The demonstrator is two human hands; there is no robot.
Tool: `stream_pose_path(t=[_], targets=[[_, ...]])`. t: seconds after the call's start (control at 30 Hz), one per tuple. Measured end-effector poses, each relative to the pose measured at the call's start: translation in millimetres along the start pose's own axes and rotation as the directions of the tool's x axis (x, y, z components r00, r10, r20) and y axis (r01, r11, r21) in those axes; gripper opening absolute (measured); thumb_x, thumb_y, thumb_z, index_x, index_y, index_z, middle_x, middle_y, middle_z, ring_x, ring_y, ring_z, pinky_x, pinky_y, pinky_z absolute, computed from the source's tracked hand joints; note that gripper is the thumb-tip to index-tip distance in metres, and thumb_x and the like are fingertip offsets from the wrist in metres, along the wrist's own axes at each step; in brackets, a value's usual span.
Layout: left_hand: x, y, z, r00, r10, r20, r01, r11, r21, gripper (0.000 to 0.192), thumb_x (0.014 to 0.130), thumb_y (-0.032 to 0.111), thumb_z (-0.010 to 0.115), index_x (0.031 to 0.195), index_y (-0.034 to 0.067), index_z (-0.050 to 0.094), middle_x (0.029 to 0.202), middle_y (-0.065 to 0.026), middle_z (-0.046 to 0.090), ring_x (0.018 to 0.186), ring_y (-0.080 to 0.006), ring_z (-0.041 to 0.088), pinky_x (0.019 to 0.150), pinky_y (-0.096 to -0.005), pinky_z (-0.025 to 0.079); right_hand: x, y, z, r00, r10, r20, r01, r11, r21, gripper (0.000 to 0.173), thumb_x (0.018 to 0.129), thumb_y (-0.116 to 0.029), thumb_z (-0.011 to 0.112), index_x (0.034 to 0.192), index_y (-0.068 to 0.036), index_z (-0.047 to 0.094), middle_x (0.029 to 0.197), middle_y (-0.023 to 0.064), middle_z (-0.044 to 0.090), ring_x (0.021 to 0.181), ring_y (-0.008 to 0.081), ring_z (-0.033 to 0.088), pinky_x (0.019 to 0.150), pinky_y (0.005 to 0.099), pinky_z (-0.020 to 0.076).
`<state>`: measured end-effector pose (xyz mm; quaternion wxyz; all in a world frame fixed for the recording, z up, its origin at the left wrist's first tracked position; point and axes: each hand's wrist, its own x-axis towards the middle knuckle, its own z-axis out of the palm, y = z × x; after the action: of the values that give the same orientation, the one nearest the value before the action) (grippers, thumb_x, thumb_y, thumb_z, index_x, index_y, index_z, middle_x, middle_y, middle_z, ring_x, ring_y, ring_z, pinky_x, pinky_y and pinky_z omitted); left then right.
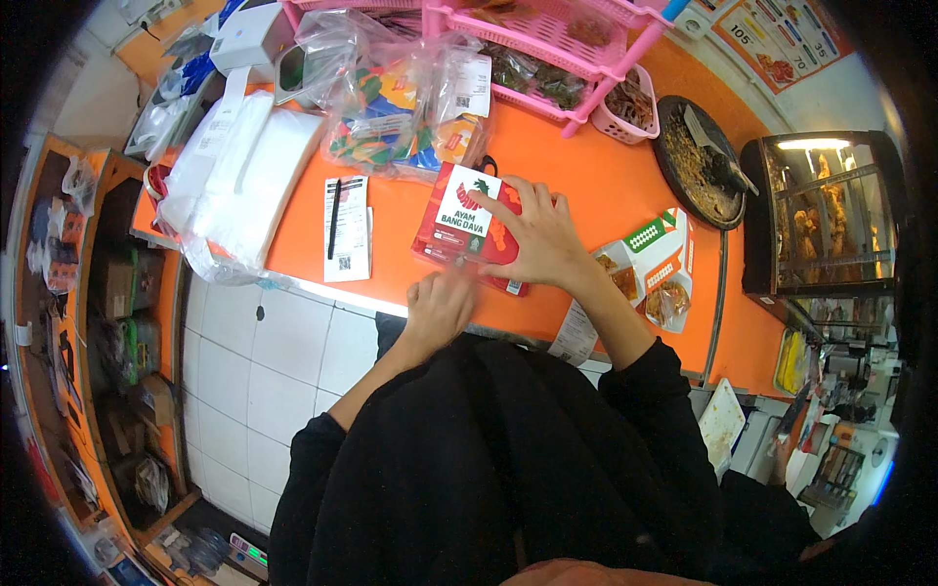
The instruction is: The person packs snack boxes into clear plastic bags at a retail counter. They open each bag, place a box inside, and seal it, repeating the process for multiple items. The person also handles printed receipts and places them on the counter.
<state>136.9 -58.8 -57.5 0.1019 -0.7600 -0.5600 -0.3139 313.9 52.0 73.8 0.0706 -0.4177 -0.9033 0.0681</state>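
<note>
A red and white printed food box (pixel 464 209) lies on the orange counter in front of me. My right hand (pixel 538 234) is spread over its right part, thumb near the front edge and fingers on the top. My left hand (pixel 440 304) is at the box's near edge, partly blurred, with its fingers curled; whether it grips anything is unclear. Black scissor handles (pixel 486 165) show just behind the box. To the left, a black pen (pixel 335 220) rests on paper receipts (pixel 355 256). At the right are open paper food boxes (pixel 667 256) holding wrapped and fried food.
Filled plastic bags (pixel 403 124) and a pink rack (pixel 542 44) stand behind. Stacked clear bags (pixel 249 176) lie left. A stone mortar (pixel 696 161) and lit glass display case (pixel 828 212) are right. A long receipt (pixel 574 335) overhangs the near edge. Another person's arm (pixel 783 458) shows lower right.
</note>
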Motion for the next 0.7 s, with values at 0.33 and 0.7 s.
stream_pose_path(t=[0.33,0.7], targets=[[53.4,-11.7,-30.1,0.975,-0.091,-0.202,0.052,0.981,-0.188,0.064,0.066,0.024,0.086,0.126,0.020,0.062,0.133,-0.0085,0.049,0.129,-0.0339,0.042,0.102,-0.0508,0.035,-7.0,3.3,9.3,0.997,-0.018,-0.071,0.019,1.000,0.006,0.097,0.064,-0.059,0.079,0.148,-0.032,0.038,0.145,0.0194,0.035,0.125,0.0383,0.040,0.101,0.0568,0.0323],[86.0,-44.5,-47.7,0.953,-0.016,0.301,0.162,0.869,-0.467,0.060,0.075,0.020,0.079,0.132,0.025,0.060,0.148,-0.0106,0.043,0.114,-0.0321,0.061,0.089,-0.0407,0.055,-32.7,33.1,-0.7,0.995,-0.098,-0.016,0.099,0.966,0.239,0.089,0.061,-0.043,0.083,0.142,-0.030,0.048,0.148,0.0216,0.031,0.128,0.0431,0.038,0.108,0.0533,0.0331]])
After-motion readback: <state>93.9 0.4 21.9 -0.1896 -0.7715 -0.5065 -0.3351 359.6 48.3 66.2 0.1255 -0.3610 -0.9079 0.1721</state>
